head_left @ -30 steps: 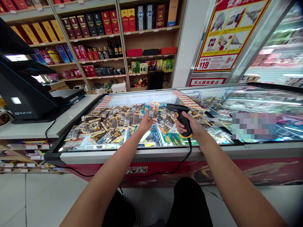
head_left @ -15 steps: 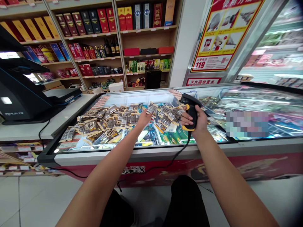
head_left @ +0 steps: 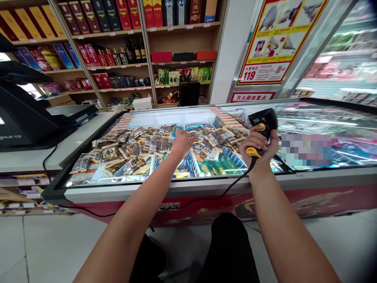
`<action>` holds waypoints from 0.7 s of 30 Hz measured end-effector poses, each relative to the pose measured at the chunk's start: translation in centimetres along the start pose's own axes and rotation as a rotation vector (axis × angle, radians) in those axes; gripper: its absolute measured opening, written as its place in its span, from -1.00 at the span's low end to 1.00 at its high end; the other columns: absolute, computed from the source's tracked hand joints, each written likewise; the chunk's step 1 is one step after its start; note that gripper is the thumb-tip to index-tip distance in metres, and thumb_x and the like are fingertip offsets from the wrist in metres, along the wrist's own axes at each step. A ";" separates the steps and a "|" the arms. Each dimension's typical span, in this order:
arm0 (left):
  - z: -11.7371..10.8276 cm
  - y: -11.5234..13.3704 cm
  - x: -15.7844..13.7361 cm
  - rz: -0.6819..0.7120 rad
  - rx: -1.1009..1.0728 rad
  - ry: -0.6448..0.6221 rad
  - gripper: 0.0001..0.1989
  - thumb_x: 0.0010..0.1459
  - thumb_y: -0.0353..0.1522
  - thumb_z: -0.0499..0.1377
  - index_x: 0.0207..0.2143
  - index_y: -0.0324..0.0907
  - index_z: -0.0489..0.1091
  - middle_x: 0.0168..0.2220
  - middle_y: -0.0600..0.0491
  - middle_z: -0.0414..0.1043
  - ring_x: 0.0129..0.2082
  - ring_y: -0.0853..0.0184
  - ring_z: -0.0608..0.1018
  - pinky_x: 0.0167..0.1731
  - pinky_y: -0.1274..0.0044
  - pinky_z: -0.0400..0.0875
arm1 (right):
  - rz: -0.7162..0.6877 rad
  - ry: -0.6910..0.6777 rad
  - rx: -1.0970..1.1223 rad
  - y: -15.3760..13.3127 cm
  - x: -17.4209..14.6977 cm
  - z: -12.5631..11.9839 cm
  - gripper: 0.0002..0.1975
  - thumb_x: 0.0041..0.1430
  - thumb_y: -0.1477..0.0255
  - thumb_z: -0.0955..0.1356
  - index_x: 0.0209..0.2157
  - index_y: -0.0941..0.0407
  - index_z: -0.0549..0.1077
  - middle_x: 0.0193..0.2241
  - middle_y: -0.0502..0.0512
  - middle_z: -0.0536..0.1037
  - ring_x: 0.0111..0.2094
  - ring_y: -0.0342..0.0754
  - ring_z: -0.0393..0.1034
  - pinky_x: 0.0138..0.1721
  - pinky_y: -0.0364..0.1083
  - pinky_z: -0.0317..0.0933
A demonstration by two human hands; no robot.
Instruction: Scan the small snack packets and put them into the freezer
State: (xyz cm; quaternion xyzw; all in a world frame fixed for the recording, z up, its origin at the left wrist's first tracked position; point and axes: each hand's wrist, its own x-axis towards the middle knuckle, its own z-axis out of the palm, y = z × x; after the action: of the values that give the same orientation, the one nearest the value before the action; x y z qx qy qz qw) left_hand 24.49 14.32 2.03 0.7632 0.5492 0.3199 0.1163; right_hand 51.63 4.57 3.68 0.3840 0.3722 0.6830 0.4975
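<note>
My right hand (head_left: 260, 147) is wrapped round a black and yellow barcode scanner (head_left: 263, 118), raised over the chest freezer's front edge. A black cable (head_left: 232, 184) hangs from the scanner's handle and runs off to the left. My left hand (head_left: 181, 143) reaches over the freezer, its thumb apart from the fingers, with no packet visible in it. To its left spreads a heap of brown and clear snack packets (head_left: 112, 153). A second group of similar packets (head_left: 215, 136) lies to its right. The left fingertips are partly hidden among the packets.
The freezer (head_left: 206, 183) has a glass top, with white wire baskets (head_left: 193, 165) and green packs (head_left: 226, 163) below. A dark checkout machine (head_left: 17, 106) stands on the left counter (head_left: 85, 135). Shelves of boxes (head_left: 100, 51) line the back, beside a wall poster (head_left: 271, 47).
My left hand has let go of a packet; its thumb is now spread. The scanner has moved right and turned, its head now pointing right. The view has shifted slightly.
</note>
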 end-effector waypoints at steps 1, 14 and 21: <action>-0.7 -0.1 -0.2 0.011 0.044 -0.009 -0.59 0.46 -0.26 0.12 0.23 -0.28 0.46 0.31 -0.36 0.31 0.28 -0.06 0.46 0.30 0.24 0.38 | 0.014 0.022 0.020 -0.2 0.1 0.0 -0.65 0.05 0.29 0.55 -0.09 -0.10 0.57 -0.60 0.03 0.49 -0.65 -0.18 0.06 -0.56 0.02 -0.22; -8.5 -6.1 -4.3 -0.121 0.463 -0.027 -0.26 0.28 0.10 0.27 0.29 -0.22 0.39 0.30 -0.41 0.41 0.35 -0.28 0.39 0.31 0.02 0.27 | 0.275 -0.155 -1.200 -1.3 1.6 1.0 -0.72 0.33 0.21 0.38 -0.03 0.02 0.35 -0.61 -0.18 0.21 -0.67 -0.20 0.08 -0.49 -0.10 0.11; -7.3 -5.5 -3.4 -0.266 0.212 -0.001 -0.15 0.29 -0.10 0.36 0.46 -0.28 0.15 0.17 -0.39 0.57 0.33 -0.24 0.48 0.35 -0.01 0.20 | -0.045 -0.031 -2.043 2.0 0.8 -0.4 -0.69 0.40 0.08 0.35 -0.16 0.05 0.35 -0.62 -0.28 -0.04 -0.65 -0.27 -0.46 -0.59 -0.16 -0.20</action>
State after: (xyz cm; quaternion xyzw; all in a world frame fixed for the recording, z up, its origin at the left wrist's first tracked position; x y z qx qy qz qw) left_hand 15.09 12.00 3.51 0.6920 0.6759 0.2416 0.0765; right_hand 50.27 4.84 5.44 -0.2221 -0.3874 0.6597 0.6045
